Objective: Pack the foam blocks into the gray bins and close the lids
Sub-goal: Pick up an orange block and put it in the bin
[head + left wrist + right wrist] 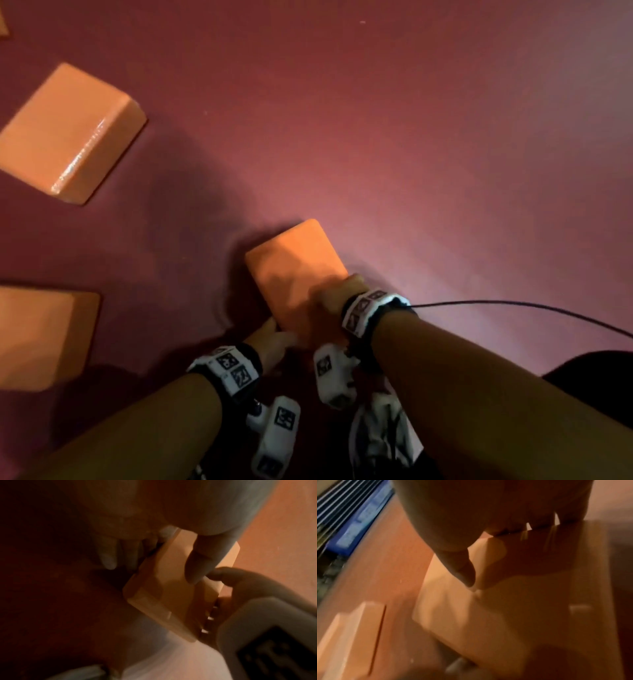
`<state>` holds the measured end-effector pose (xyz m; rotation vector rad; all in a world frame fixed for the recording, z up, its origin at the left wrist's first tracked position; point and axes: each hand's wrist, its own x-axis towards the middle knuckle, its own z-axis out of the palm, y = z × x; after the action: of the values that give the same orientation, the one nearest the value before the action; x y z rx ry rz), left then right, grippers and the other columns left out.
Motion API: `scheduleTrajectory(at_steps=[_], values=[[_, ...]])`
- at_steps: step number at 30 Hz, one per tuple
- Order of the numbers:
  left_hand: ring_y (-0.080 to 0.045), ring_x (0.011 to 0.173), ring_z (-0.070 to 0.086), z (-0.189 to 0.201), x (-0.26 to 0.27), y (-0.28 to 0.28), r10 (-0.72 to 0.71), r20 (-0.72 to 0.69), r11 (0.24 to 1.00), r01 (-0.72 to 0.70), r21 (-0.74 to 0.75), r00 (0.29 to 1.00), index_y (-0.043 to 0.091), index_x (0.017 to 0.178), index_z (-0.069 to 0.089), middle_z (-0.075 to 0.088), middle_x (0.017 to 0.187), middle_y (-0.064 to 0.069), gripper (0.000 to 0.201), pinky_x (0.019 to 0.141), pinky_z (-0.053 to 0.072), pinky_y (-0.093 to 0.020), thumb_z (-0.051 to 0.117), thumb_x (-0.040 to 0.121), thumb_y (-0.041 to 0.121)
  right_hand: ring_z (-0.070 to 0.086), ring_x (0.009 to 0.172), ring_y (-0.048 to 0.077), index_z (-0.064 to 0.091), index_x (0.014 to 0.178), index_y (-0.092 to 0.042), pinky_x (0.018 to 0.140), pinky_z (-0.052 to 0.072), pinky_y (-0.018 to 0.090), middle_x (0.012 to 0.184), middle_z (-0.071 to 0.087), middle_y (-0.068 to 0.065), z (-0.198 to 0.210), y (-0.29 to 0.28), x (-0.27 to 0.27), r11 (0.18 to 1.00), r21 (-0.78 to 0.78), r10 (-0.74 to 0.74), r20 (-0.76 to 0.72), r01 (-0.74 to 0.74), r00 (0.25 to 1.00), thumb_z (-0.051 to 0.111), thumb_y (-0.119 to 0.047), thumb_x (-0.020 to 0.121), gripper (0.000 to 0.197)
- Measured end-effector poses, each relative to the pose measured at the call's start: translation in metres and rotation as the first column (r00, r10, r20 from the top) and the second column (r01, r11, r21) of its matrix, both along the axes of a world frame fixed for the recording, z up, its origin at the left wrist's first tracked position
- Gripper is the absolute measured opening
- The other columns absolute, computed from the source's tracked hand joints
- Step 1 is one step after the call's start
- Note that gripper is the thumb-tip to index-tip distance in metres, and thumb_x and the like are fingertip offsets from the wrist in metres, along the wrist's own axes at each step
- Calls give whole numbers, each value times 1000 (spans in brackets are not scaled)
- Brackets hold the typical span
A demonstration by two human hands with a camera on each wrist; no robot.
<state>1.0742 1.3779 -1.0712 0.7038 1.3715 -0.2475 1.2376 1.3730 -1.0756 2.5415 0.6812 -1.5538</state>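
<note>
An orange foam block (294, 270) lies on the dark red floor in the middle of the head view. My left hand (274, 334) grips its near left corner. In the left wrist view the left thumb (202, 563) lies on the block (171, 588) and the fingers (109, 559) curl down its side. My right hand (337, 291) grips the block's near right edge. Its thumb (462, 572) presses on the top face of the block (488, 615). No gray bin is in view.
Two more orange blocks lie on the floor, one at upper left (68, 133) and one at the left edge (37, 335). A black cable (513, 305) runs off to the right. A blue object (359, 524) shows far left in the right wrist view.
</note>
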Motion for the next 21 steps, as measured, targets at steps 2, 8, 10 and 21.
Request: scheduleTrajectory(at_steps=[2, 8, 10, 21], values=[[-25, 96, 65, 27, -2, 7, 81, -19, 996, -82, -20, 997, 32, 115, 60, 72, 103, -4, 51, 80, 47, -37, 70, 67, 19, 64, 96, 29, 54, 121, -14, 81, 54, 37, 110, 62, 7, 31, 16, 8, 997, 35, -63, -38, 64, 997, 66, -48, 75, 59], [-23, 104, 63, 219, -21, 52, 242, 88, 961, -251, 112, 966, 31, 118, 63, 71, 110, -1, 51, 92, 48, -42, 72, 72, 13, 69, 65, 30, 39, 103, -22, 62, 59, 49, 80, 68, 5, 220, 29, -2, 931, 230, -261, -121, 283, 958, 77, -45, 68, 56], [-24, 105, 65, 306, -33, 69, 287, 140, 931, -310, 192, 948, 30, 118, 64, 72, 111, 0, 64, 97, 50, -45, 76, 55, 23, 68, 71, 28, 35, 103, -25, 65, 59, 49, 89, 65, 4, 306, 44, -7, 914, 279, -250, -185, 295, 950, 78, -43, 68, 58], [-12, 73, 63, 719, -98, 50, 616, 319, 555, -684, 474, 721, 42, 139, 43, 67, 104, 5, 70, 61, 48, -26, 63, 85, 3, 66, 78, 20, 46, 124, -23, 72, 56, 37, 96, 68, 1, 696, 105, -76, 814, 555, 153, -493, 174, 856, 74, -30, 81, 52]])
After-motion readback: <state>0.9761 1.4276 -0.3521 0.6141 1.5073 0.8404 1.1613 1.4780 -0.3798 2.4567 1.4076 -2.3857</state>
